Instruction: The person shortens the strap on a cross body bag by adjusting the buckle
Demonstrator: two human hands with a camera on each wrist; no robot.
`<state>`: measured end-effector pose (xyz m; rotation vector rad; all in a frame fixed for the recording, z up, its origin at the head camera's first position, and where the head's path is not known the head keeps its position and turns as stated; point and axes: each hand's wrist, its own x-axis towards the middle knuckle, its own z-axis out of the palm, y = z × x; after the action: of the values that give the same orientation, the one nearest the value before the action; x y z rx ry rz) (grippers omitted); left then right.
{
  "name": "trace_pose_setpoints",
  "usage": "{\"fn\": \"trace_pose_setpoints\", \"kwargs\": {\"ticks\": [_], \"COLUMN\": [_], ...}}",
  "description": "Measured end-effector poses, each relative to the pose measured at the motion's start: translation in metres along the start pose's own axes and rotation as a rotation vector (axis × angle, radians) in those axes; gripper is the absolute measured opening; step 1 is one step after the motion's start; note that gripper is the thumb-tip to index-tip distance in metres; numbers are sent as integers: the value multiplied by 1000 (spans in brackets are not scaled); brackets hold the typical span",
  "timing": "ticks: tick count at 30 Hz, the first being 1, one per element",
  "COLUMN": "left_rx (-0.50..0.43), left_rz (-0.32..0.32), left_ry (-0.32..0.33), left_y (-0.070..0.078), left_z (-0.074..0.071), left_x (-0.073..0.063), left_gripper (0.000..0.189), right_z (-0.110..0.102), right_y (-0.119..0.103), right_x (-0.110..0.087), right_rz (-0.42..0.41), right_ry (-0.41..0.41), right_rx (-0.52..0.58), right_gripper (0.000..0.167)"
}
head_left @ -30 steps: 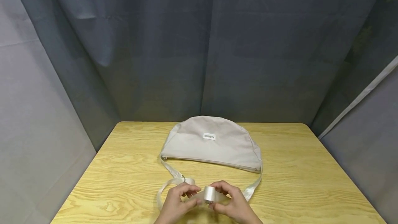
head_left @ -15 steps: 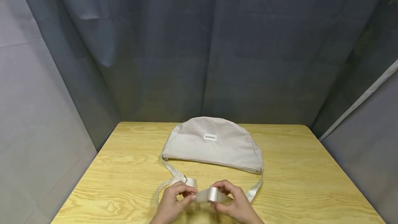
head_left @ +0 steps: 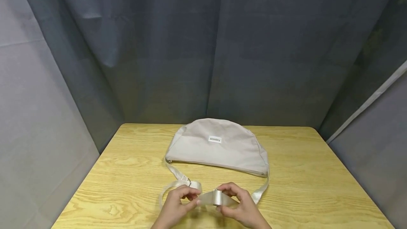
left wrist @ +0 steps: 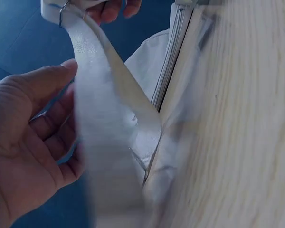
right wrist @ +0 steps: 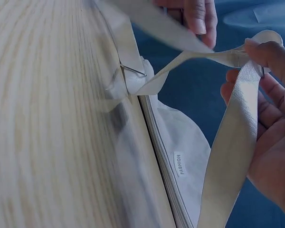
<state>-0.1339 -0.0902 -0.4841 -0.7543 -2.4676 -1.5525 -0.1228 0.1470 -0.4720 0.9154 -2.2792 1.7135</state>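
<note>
A pale beige shoulder bag (head_left: 219, 154) lies on the wooden table, its zipper edge toward me. Its webbing strap (head_left: 206, 198) is raised in front of it between both hands. My left hand (head_left: 178, 202) pinches the strap between thumb and fingers; the left wrist view has the thumb at the strap's edge. My right hand (head_left: 240, 204) grips the strap where it folds over a metal slider buckle (right wrist: 262, 72), thumb on one side and fingers on the other. Another metal loop (right wrist: 133, 70) joins the strap near the bag's left end.
The wooden table (head_left: 302, 172) extends around the bag. Dark curtains (head_left: 165, 52) hang behind it, with pale cloth panels (head_left: 38, 123) at the sides. A slack strap loop (head_left: 163, 192) rests left of my left hand.
My left hand has shifted a little to the left, away from the buckle, and more strap shows between the hands. The right hand stays almost still; the bag has not moved.
</note>
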Motion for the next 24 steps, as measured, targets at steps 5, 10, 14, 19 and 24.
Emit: {"fn": "trace_pose_setpoints", "kwargs": {"ticks": [5,10,14,19,24], "left_rx": [-4,-25,-23,-28,-49], "left_rz": [32,41,59,109,145], "left_ry": [-28,-62,-29,23,46], "left_y": [3,8,9,8,7], "left_z": [7,12,14,17,18], "left_x": [6,11,11,11,10], "left_gripper": [24,23,19,16,14], "right_z": [1,2,0,-2,-3], "right_y": [12,8,-5,-20,-20], "right_x": [-2,0,3,6,5], "right_rz": [19,14,-10,-29,-14], "right_ry": [-32,-41,-14,1,-2], "right_rx": [65,68,27,9,-1], "right_gripper": [41,40,38,37,37]}}
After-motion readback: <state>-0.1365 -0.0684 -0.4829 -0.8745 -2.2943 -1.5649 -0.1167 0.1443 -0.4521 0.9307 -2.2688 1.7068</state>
